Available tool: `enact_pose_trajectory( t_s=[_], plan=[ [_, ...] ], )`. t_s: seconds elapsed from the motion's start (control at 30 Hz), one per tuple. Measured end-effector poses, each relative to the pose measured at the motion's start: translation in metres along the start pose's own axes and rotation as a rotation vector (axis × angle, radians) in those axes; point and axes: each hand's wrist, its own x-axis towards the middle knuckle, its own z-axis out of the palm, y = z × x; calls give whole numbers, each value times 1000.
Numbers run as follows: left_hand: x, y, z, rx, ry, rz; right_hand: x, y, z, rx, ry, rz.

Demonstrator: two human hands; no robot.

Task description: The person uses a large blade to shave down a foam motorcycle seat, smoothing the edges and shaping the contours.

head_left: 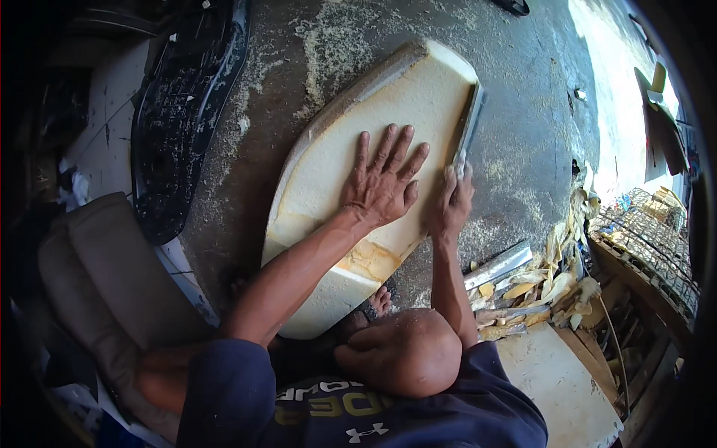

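Observation:
A long cream foam pad (pixel 332 168), rounded and tapering toward its far end, lies in front of me on the floor. Its left side is browned, and a yellow-brown patch marks the near part. My left hand (pixel 381 179) rests flat on top of the foam with its fingers spread. At the pad's right edge, my right hand (pixel 453 201) is closed round the near end of a long, narrow, dark blade (pixel 470 123). The blade runs along that edge, away from me. The grip hides its handle.
Foam crumbs litter the dark floor (pixel 523 134). A black moulded plastic shell (pixel 175 127) lies at the left, near a brown cushion (pixel 112 276). Foam offcuts (pixel 553 284) and a metal strip (pixel 500 265) are heaped at the right, below a wire rack (pixel 646 239). My bent knee is close to the pad.

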Motion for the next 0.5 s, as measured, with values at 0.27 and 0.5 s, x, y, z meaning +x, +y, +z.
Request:
enact_pose_trajectory(
  t_s=[0.27,0.5],
  plan=[
    [10,10,4,-51,-28,3,78,-7,-6,183,-82,233],
    [-2,-4,9,-74,-25,-12,-70,-4,-8,101,-26,23]
  ],
)
